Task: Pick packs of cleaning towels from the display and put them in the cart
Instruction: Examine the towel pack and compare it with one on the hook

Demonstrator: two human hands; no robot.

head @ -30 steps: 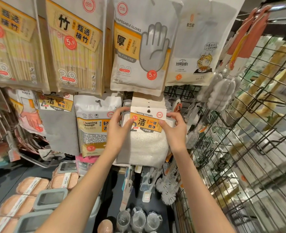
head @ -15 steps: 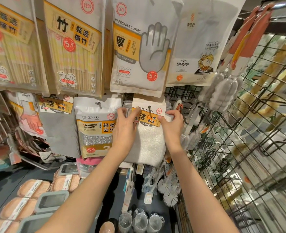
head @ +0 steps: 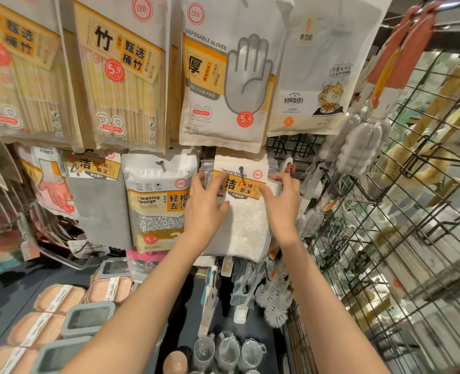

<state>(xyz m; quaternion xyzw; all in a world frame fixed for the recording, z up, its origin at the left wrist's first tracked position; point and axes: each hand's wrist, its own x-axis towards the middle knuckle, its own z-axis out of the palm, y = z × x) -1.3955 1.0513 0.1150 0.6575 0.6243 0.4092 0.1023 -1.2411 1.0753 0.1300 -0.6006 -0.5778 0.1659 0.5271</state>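
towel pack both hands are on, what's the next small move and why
Probably slide the front towel pack straight toward you, off the hook. The hook still passes through the hole in its header card, so it is not free yet. The left hand and right hand already hold its two top corners.

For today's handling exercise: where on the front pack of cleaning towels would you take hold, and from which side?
Probably by the stiff card header of the front pack of cleaning towels, one grip on each side edge, as the left hand and right hand show. The pack hangs upright on a hook through the header, so draw it off toward you; the soft cloth below would sag.
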